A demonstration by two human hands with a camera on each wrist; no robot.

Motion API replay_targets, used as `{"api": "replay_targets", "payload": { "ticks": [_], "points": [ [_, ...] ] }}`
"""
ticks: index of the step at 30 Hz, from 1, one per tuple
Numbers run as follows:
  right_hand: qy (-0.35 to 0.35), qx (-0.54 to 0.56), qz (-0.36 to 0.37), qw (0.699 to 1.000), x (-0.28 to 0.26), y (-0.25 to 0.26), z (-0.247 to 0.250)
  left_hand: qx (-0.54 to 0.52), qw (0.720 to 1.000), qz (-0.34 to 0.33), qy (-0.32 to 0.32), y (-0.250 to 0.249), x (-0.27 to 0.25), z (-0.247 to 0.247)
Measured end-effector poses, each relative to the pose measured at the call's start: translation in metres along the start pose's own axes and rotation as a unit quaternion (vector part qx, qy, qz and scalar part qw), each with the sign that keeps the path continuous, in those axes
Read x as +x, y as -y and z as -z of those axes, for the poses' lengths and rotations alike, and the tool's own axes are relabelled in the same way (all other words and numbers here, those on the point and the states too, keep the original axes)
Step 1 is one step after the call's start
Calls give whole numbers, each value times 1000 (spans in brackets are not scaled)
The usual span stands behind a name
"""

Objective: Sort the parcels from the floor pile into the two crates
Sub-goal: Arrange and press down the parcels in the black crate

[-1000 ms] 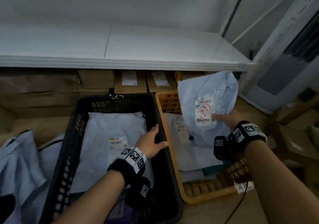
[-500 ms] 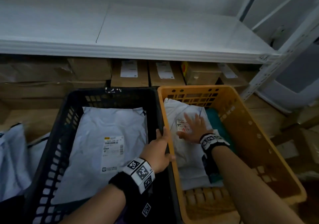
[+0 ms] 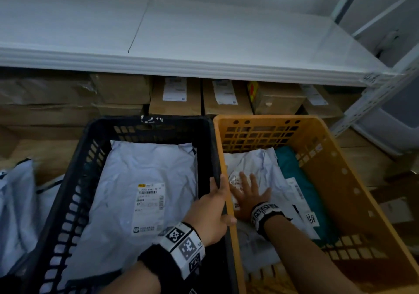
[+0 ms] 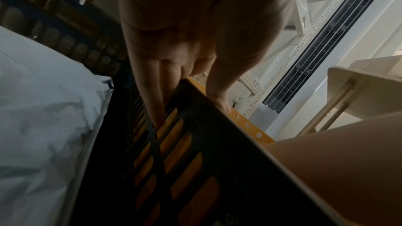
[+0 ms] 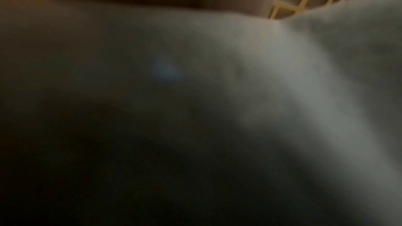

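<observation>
A black crate (image 3: 74, 194) stands left of an orange crate (image 3: 347, 180). A large white mailer bag (image 3: 136, 180) with a label lies in the black one. My left hand (image 3: 213, 209) grips the black crate's right rim (image 4: 217, 114), fingers inside and thumb over the edge. My right hand (image 3: 247, 196) lies flat with spread fingers on a white parcel (image 3: 265, 166) in the orange crate, beside a teal parcel (image 3: 294, 171). The right wrist view is blurred by the white parcel (image 5: 282, 75) pressed close. More white parcels (image 3: 15, 205) lie on the floor to the left.
A white shelf board (image 3: 204, 44) overhangs the far side of the crates. Cardboard boxes (image 3: 176, 98) with labels are stacked under it. A white rack post (image 3: 374, 98) and more boxes (image 3: 396, 209) stand at the right.
My right hand brought the white parcel down into the orange crate and now presses flat on it. My left hand moved onto the black crate's right rim and closed on it.
</observation>
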State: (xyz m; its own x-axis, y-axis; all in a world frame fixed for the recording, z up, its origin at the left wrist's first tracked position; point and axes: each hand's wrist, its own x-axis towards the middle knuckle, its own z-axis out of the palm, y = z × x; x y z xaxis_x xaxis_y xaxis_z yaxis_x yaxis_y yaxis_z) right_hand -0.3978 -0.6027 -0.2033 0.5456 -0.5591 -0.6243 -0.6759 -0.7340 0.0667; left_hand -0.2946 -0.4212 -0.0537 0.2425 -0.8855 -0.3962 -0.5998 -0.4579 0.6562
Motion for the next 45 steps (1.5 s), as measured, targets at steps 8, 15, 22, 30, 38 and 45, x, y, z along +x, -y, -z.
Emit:
{"api": "replay_targets", "payload": {
  "ticks": [8,15,22,30,38,45],
  "points": [
    [30,31,-9,999,-38,11,51,21,1000,12,10,-8,-5,9],
    [-170,222,-86,956,-125,22,121,-1,1000,0,18,2,-44,27],
    [-361,294,67,882,-176,138,185,-188,977,-23,-101,81,-147,88],
    [-255,168,371,877,-177,329,165,-228,898,126,-355,213,-246,161],
    [-207,37,435,875,-139,407,111,-117,840,391,-358,361,-279,123],
    [-320,5,445,836,-121,411,83,-87,829,483,-269,400,-243,94]
  ]
}}
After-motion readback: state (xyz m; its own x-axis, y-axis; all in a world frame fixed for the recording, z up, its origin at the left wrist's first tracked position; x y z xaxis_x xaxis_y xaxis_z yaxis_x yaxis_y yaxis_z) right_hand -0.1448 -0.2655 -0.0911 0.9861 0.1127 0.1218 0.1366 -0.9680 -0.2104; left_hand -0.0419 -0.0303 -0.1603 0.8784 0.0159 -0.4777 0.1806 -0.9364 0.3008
